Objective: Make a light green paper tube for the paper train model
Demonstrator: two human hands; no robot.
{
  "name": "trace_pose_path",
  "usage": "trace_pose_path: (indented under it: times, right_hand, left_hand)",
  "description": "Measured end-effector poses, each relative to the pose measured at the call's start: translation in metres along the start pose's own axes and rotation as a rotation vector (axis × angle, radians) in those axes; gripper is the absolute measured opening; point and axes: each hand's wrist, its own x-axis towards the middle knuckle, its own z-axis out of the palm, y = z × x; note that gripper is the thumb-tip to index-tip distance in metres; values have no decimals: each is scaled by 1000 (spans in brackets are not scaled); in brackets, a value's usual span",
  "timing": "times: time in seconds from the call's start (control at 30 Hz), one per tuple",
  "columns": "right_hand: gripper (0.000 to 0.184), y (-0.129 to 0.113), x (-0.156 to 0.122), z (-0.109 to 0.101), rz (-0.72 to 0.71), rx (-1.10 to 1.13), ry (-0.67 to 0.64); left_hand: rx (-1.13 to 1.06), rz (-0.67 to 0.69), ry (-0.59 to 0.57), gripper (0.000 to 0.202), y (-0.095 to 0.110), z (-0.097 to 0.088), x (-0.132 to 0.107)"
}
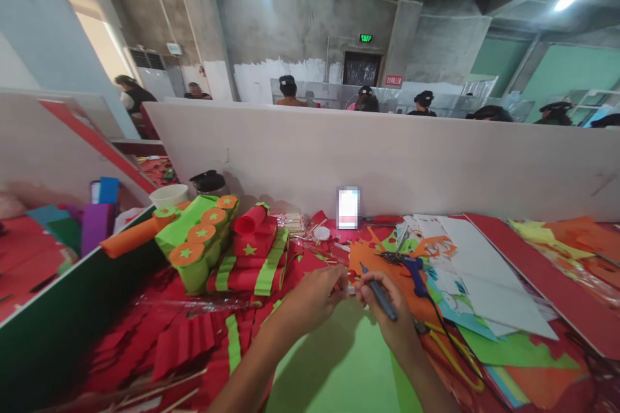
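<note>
My left hand and my right hand meet over a light green paper sheet. A dark grey-blue pen rests in my right hand, its narrow end pointing up and away. The fingers of my left hand are pinched together. Between the fingertips of both hands shows a small whitish piece, too small to name. Left of my hands stands a red paper model with green bands and a green star. Beside it is a green paper model with orange star-marked discs.
A glue gun with a dark cable lies on orange paper at the right, near yellow-handled pliers. White sheets and paper scraps cover that side. Folded red paper fills the left. A phone leans against the partition.
</note>
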Motion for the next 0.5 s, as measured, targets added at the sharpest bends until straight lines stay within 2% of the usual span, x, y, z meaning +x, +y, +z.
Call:
trace_pose_path:
  times: [0.13,0.27,0.5]
  right_hand:
    - [37,5,4,-2,43,160,61]
    - [34,7,6,-5,63,200,58]
    - [33,7,6,-6,115,253,43]
  left_hand:
    - [-40,-46,40,18,-5,0,3]
    - [-83,-10,43,18,-6,-2,5]
    - [-58,-47,26,15,-9,0,6]
